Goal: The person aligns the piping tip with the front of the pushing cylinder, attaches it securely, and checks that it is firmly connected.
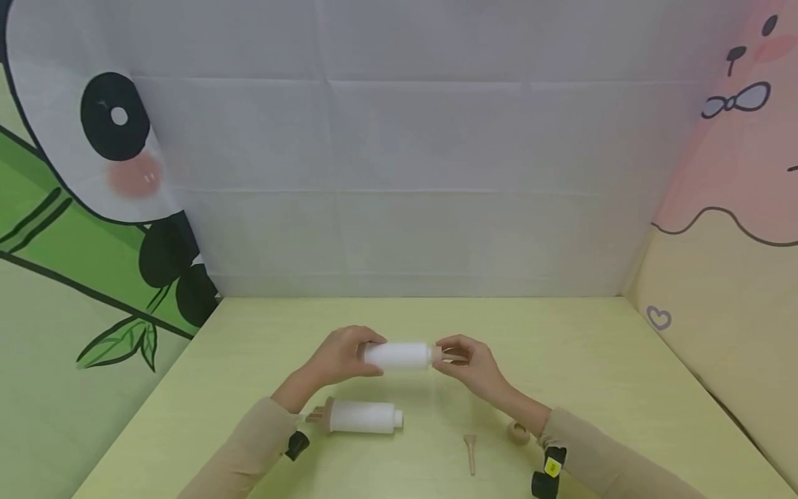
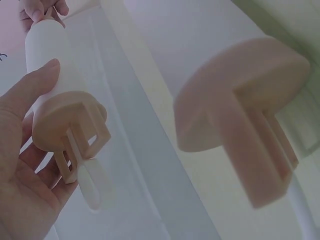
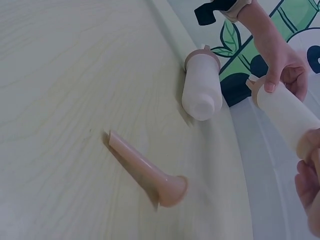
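My left hand [image 1: 345,355] grips a white bottle [image 1: 399,355] around its base end, holding it level above the table. The bottle's tan base [image 2: 55,117] carries bracket-like legs, and a pale looped strip [image 2: 92,187] hangs from it. At the other end my right hand [image 1: 475,367] pinches a tan flared nozzle [image 1: 437,356] at the bottle's neck, its thin stem pointing into the palm. The fingers partly hide the nozzle. A second white bottle [image 1: 363,417] with a similar tan base lies on the table, below my left hand in the head view.
A loose tan nozzle [image 1: 471,454] lies on the pale yellow table [image 1: 561,333]. Beside the right wrist is a small round tan cap [image 1: 518,432], partly near the sleeve. A white cloth wall [image 1: 424,173] rises behind, with cartoon-printed panels [image 1: 717,291] at both sides.
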Action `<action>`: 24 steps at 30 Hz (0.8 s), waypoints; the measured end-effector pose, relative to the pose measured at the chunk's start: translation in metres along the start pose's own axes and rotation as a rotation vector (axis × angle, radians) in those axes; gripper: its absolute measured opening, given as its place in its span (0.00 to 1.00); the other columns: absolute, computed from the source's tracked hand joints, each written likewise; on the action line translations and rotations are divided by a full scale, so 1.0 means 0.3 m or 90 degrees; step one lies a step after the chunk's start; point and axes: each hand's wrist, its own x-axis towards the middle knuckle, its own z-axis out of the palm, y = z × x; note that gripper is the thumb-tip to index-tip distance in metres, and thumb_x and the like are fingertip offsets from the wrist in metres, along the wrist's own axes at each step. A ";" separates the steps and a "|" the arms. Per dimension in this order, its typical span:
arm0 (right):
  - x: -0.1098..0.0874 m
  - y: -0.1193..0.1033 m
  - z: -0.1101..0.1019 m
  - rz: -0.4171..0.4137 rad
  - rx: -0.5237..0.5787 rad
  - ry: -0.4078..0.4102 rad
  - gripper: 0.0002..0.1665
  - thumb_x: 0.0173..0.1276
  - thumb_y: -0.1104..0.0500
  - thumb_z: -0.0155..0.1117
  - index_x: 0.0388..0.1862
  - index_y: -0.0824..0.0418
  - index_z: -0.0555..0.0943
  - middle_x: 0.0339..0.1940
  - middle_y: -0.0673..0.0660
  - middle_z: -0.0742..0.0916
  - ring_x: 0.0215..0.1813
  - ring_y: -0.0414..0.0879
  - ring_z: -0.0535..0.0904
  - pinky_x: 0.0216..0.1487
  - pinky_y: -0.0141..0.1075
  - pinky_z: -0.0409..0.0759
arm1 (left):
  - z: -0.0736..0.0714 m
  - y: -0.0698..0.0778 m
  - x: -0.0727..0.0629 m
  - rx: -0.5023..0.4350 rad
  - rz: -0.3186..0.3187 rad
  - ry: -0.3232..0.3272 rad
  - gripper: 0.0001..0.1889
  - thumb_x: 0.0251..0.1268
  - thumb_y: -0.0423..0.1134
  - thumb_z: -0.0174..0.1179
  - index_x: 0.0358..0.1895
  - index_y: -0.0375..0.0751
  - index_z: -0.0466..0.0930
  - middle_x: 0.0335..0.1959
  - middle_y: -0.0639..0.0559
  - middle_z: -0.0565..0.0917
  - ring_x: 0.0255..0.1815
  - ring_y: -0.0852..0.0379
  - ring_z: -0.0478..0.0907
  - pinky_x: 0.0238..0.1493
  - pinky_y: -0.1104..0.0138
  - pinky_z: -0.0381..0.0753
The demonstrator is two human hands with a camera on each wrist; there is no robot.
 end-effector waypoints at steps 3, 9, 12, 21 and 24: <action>-0.002 -0.025 0.000 -0.005 -0.040 0.002 0.18 0.56 0.68 0.65 0.46 0.70 0.77 0.43 0.67 0.82 0.46 0.58 0.80 0.43 0.34 0.79 | -0.002 0.002 -0.002 0.000 -0.001 0.000 0.24 0.39 0.41 0.73 0.44 0.40 0.81 0.41 0.51 0.82 0.39 0.57 0.77 0.38 0.65 0.77; -0.017 -0.096 0.005 -0.023 -0.080 0.007 0.17 0.55 0.70 0.65 0.44 0.72 0.77 0.41 0.67 0.82 0.45 0.61 0.79 0.45 0.46 0.78 | -0.005 0.007 -0.004 0.001 -0.002 -0.004 0.23 0.38 0.42 0.74 0.43 0.41 0.81 0.40 0.52 0.82 0.38 0.57 0.77 0.37 0.65 0.77; -0.020 -0.106 0.004 -0.025 -0.081 0.005 0.17 0.54 0.70 0.65 0.45 0.72 0.77 0.41 0.67 0.82 0.45 0.62 0.78 0.46 0.51 0.77 | -0.007 0.013 -0.003 -0.001 -0.005 -0.010 0.23 0.38 0.42 0.74 0.43 0.41 0.81 0.39 0.52 0.82 0.38 0.57 0.77 0.37 0.66 0.77; -0.020 -0.101 -0.004 -0.057 -0.094 -0.005 0.17 0.54 0.70 0.65 0.45 0.70 0.78 0.39 0.66 0.83 0.43 0.60 0.80 0.44 0.50 0.77 | -0.007 0.017 -0.001 -0.002 0.005 -0.016 0.22 0.38 0.42 0.74 0.42 0.40 0.82 0.38 0.52 0.83 0.35 0.59 0.77 0.34 0.70 0.77; -0.018 -0.099 -0.005 -0.078 -0.104 -0.012 0.17 0.54 0.70 0.65 0.44 0.70 0.78 0.39 0.66 0.84 0.42 0.60 0.80 0.43 0.50 0.78 | -0.007 0.015 -0.001 -0.013 0.013 -0.018 0.21 0.38 0.41 0.73 0.41 0.40 0.82 0.37 0.52 0.83 0.34 0.59 0.77 0.33 0.70 0.77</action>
